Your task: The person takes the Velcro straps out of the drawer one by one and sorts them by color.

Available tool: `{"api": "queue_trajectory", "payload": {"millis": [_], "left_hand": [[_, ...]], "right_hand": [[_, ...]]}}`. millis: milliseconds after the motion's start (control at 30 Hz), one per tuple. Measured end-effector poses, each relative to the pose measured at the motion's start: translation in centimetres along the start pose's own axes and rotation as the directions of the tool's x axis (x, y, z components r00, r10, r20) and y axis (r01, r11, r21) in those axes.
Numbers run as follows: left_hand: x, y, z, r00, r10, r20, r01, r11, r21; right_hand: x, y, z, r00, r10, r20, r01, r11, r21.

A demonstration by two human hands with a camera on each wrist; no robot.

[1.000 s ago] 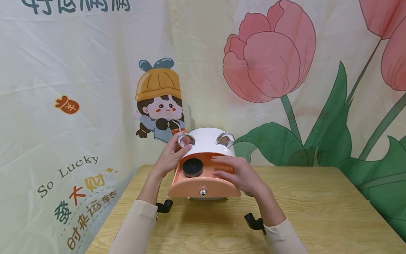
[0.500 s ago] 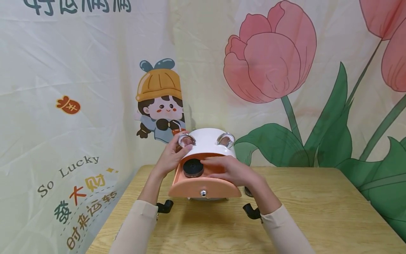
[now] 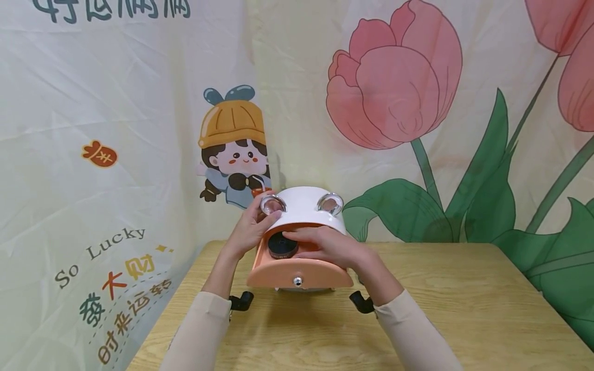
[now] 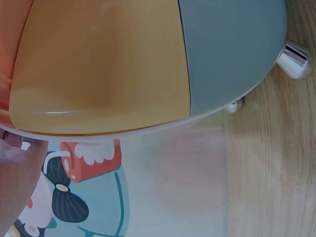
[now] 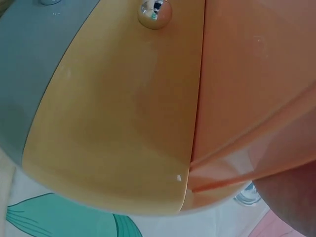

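Note:
A white rounded drawer box (image 3: 303, 198) with two silver ring ears stands on the table. Its orange top drawer (image 3: 278, 275) is pulled out, showing a silver knob. Inside, toward the left, lies a flat black round roll (image 3: 282, 245) with small print on its side. My left hand (image 3: 248, 229) grips the box's upper left side by the ear, thumb in front. My right hand (image 3: 331, 247) reaches into the drawer, index fingertip at the roll's top edge and thumb near its right side. Its other fingers are hidden. A yellow drawer front (image 5: 123, 113) shows below in the right wrist view.
The wooden table (image 3: 464, 309) extends to the right and in front of the box. A printed cloth (image 3: 297, 129) hangs right behind it. Under the yellow front sits a blue-grey section (image 4: 232, 49), and a silver foot (image 4: 295, 60) supports the box.
My right hand has moved left inside the drawer, from its right side up to the black roll. My left hand, the box and the roll have stayed put.

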State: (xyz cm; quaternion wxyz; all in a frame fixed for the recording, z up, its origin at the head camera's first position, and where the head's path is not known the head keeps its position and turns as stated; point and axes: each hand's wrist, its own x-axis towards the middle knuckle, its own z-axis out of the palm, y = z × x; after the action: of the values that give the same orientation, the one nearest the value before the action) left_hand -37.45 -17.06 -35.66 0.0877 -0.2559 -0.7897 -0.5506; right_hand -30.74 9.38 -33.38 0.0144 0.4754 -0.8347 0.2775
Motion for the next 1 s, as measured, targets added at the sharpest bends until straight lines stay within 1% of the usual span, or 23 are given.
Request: {"api": "queue_trajectory", "payload": {"millis": [133, 267, 433, 633, 800, 867, 1000], "left_hand": [[0.0, -0.1, 0.0, 1.000, -0.005, -0.002, 0.005, 1.000, -0.003], [-0.1, -0.1, 0.1, 1.000, -0.009, -0.004, 0.009, 1.000, -0.001], [-0.2, 0.0, 0.1, 1.000, -0.014, -0.004, 0.014, 1.000, 0.000], [-0.2, 0.0, 0.1, 1.000, -0.013, -0.002, 0.013, 1.000, -0.001], [-0.2, -0.1, 0.1, 1.000, -0.016, -0.005, 0.016, 1.000, -0.006], [-0.2, -0.1, 0.1, 1.000, -0.020, -0.010, 0.020, 1.000, -0.007], [-0.2, -0.2, 0.1, 0.999, -0.033, -0.014, 0.032, 0.999, -0.008]], "right_hand": [[0.6, 0.0, 0.1, 1.000, -0.013, 0.014, 0.014, 1.000, -0.008], [1.2, -0.1, 0.1, 1.000, 0.000, 0.027, 0.001, 1.000, -0.026], [1.9, -0.3, 0.3, 0.998, 0.043, 0.049, -0.040, 0.997, -0.060], [2.3, -0.2, 0.5, 0.991, 0.115, 0.070, -0.112, 0.993, -0.039], [2.6, -0.1, 0.7, 0.992, 0.113, 0.051, -0.110, 0.992, -0.062], [2.6, -0.1, 0.7, 0.994, 0.103, 0.030, -0.101, 0.992, -0.077], [2.5, 0.0, 0.8, 0.994, 0.108, -0.014, -0.109, 0.989, -0.099]]}}
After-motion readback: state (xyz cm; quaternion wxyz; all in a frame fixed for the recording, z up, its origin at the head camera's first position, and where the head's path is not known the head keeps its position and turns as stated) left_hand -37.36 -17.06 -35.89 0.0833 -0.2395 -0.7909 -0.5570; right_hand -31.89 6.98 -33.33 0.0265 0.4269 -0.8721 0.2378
